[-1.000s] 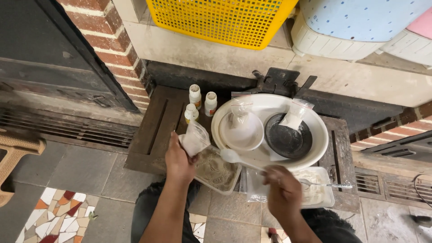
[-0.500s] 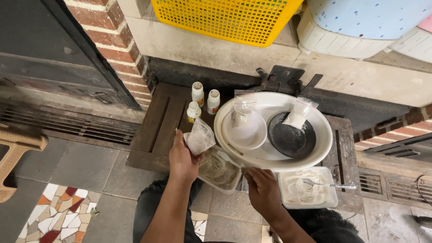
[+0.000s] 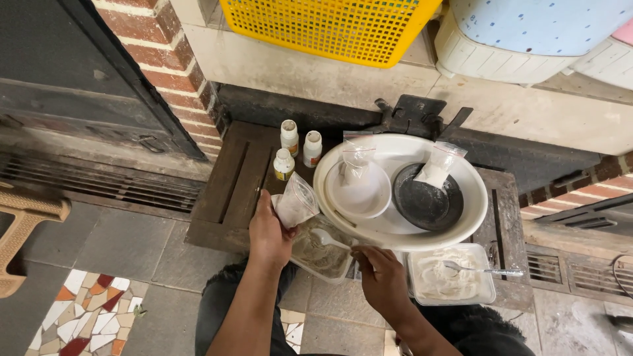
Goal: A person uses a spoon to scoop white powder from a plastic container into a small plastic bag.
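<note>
- Since a moment ago, the right hand point(image 3: 381, 280) has drawn in from the far tub and now grips the handle of a white plastic spoon point(image 3: 328, 238), whose bowl rests in the nearer clear tub point(image 3: 321, 252) of greyish powder.
- Staying almost where it was, the left hand point(image 3: 269, 232) pinches a small clear bag point(image 3: 295, 202) of pale powder, fingers closed round its lower end, the mouth tilted up and to the right.
- That bag sits just above the greyish tub, touching the rim of the big white basin point(image 3: 402, 238); the spoon lies between the two hands, just below the bag.
- Inside the basin stand a white bowl point(image 3: 359, 193) and a black dish point(image 3: 426, 201), each with a little bag of powder leaning in it.
- Right of the right hand, a second clear tub point(image 3: 450, 277) holds white powder and a metal spoon point(image 3: 484, 270).
- Three small white bottles point(image 3: 289, 138) stand on the dark wooden stand point(image 3: 227, 191), just above the left hand.
- I cannot make out the spoon's fill, and the basin's rim hides part of the greyish tub.
</note>
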